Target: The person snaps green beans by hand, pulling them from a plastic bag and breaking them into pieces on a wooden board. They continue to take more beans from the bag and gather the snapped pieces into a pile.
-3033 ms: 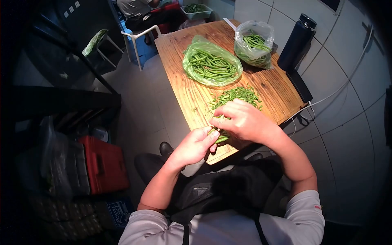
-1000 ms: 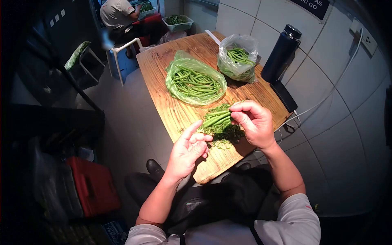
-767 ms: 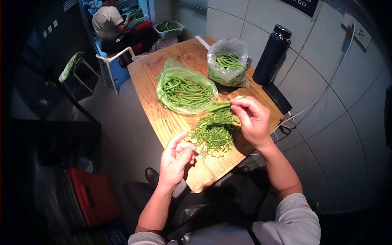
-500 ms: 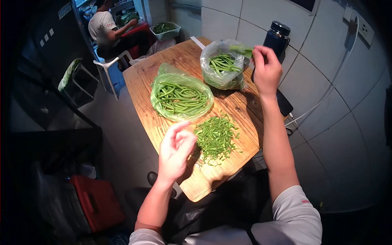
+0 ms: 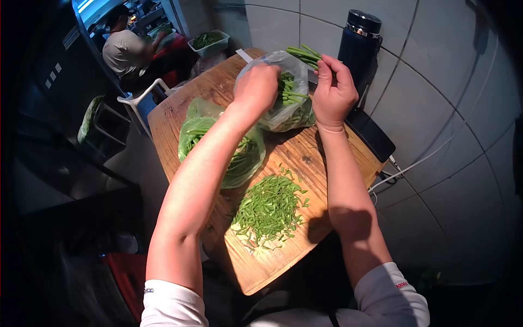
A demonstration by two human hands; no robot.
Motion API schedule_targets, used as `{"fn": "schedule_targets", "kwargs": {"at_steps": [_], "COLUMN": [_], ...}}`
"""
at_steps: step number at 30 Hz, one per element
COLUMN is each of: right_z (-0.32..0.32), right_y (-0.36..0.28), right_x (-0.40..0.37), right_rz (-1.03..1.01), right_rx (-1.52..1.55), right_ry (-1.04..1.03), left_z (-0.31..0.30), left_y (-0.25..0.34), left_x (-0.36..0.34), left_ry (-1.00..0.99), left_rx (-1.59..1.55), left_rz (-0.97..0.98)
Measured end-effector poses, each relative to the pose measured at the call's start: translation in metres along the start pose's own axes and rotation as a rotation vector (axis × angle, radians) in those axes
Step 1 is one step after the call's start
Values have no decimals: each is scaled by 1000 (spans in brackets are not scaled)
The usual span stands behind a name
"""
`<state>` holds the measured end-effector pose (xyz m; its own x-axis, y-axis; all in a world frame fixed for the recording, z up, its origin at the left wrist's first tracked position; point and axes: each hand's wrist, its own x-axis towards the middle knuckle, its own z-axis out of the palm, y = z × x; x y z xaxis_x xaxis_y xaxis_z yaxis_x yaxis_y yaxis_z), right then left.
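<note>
My right hand (image 5: pixel 335 95) pinches a small bunch of green beans (image 5: pixel 304 54) above the right rim of a clear plastic bag (image 5: pixel 291 117). My left hand (image 5: pixel 257 87) is at the left side of that bag's mouth, knuckles up; its fingers are hidden. More green beans (image 5: pixel 294 98) show inside the clear bag. Under my left forearm lies a green plastic bag (image 5: pixel 242 171) holding green beans, partly covered by the arm. A heap of short cut green bean ends (image 5: pixel 269 207) lies closer to me on the wooden table (image 5: pixel 302 150).
A dark thermos (image 5: pixel 359 46) stands by the tiled wall, with a black phone-like device (image 5: pixel 370 136) and white cable (image 5: pixel 430 147) near it. Beyond the table are a white chair (image 5: pixel 133 103), a seated person (image 5: pixel 125 52) and a white basket of greens (image 5: pixel 210 46).
My left hand has moved up and forward from beside the cut ends to the clear bag's mouth. The right hand still holds beans near the bag. The camera view has shifted.
</note>
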<state>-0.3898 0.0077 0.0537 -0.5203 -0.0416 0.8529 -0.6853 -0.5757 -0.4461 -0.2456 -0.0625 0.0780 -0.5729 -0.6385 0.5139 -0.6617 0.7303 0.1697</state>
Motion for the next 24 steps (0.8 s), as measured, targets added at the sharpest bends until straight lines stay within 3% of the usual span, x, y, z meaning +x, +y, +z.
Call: {"fn": "schedule_targets", "kwargs": {"at_steps": [9, 13, 15, 20, 24], "right_z": [-12, -5, -1, 12, 11], "right_y": [-16, -9, -7, 8, 0], "right_x": [9, 0, -6, -22, -26], "right_rz": [-126, -198, -241, -246, -336], "right_rx": [-68, -83, -112, -178, -307], "right_ry": [-159, -330, -398, -639, -707], "left_z": [-54, -32, -19, -24, -24], "left_y": [22, 18, 15, 23, 27], "left_x": [-60, -97, -108, -124, -126], "left_ry": [669, 863, 885, 703, 624], "left_rx": [-930, -995, -1102, -1372, -1564], "left_rz": [-225, -372, -306, -370, -352]}}
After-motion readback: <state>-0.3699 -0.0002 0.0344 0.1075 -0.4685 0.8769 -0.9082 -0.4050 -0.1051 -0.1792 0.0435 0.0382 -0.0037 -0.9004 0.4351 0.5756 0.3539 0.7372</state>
